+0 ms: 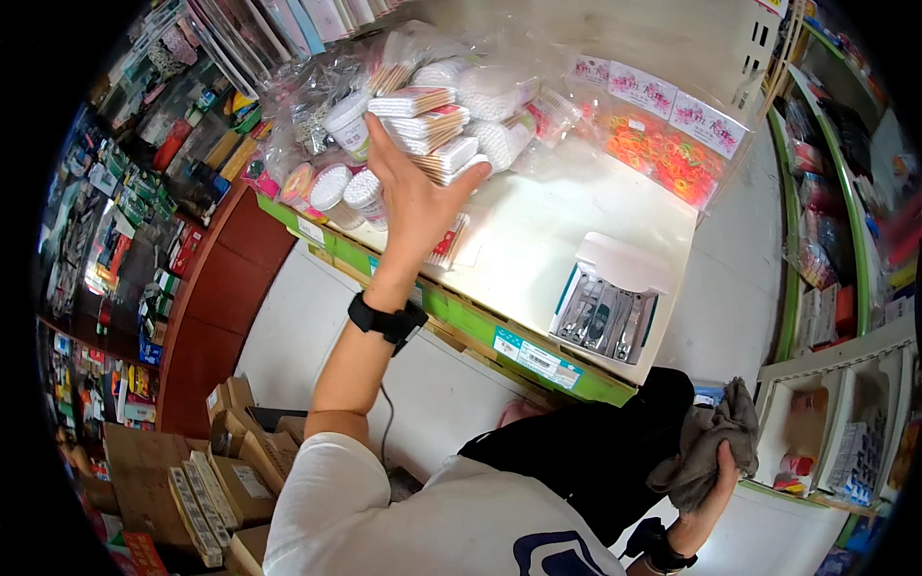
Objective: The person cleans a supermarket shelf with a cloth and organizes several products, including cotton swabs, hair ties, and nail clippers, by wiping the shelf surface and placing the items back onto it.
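Observation:
My left hand [421,191] is spread over a pile of cotton swab packs [425,126] on a white shelf [518,237], thumb and fingers reaching around the stack's near side. Whether it grips any pack is unclear. Round tubs of cotton swabs [333,189] stand just left of it, and a flat swab pack [450,241] lies below the palm. Off to the lower right, beside the shelf corner, my right hand [720,479] holds a crumpled grey cloth [709,439]. An open box of nail clippers [609,313] sits near the shelf's front right corner.
Bags of orange and yellow elastic bands [648,147] line the shelf's back right. A green price-label strip [461,309] runs along its front edge. Cardboard boxes [248,482] stand at lower left, near a red-brown counter [216,281]. More stocked shelves [825,216] rise at the right.

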`<state>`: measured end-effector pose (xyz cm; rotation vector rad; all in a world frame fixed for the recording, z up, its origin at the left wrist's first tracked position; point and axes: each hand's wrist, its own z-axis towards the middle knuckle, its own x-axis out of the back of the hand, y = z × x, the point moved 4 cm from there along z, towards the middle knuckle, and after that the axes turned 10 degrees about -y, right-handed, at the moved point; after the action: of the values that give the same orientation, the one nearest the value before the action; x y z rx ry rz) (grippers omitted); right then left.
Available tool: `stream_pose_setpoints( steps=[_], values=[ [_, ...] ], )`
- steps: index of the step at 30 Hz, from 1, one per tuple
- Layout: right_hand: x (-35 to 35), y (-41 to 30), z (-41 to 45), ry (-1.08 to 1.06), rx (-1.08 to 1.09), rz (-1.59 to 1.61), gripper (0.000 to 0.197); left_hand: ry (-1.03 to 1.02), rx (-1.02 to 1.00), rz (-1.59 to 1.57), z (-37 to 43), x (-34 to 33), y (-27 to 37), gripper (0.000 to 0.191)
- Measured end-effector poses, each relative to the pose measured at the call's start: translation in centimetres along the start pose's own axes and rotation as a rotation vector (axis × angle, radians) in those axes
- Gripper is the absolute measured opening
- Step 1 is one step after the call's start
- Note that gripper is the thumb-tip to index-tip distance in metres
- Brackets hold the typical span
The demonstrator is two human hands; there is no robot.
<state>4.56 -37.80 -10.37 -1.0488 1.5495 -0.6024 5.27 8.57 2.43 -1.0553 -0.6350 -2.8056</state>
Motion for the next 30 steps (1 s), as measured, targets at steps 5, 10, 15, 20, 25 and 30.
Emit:
stream_pose_setpoints(
  steps=[5,10,15,20,25,30],
  values=[
    [-0.1,0.3,-0.6,-0.01,-0.032,0.035,0.055,-0.127,0.044,-0.042,1.9,1.6,-0.3,0.124],
    [0.0,-0.5,-1.2,0.061,0.101,0.095,0.056,0.005,-0.18,0.266,3.8,-0.3,0.1,0.119],
    [4.5,-2.2,-1.5,0.317,0.247,0.088,0.05,-0.175,-0.428,0.211,3.8,-1.8,-6.3,0.096],
    [9.5,-3.8,-4.8,0.525,0.473,0.114,0.043,-0.189,-0.342,0.209,2.7,-0.8,-5.8,0.116],
    [10.9,-2.3,-7.1,0.571,0.341,0.034,0.046,-0.284,-0.437,0.12,2.5,0.1,-4.1,0.109],
    [11.2,-1.8,-7.1,0.607,0.351,-0.01,0.05,-0.141,-0.293,0.111,2.9,-0.1,-3.3,0.109]
  ],
)
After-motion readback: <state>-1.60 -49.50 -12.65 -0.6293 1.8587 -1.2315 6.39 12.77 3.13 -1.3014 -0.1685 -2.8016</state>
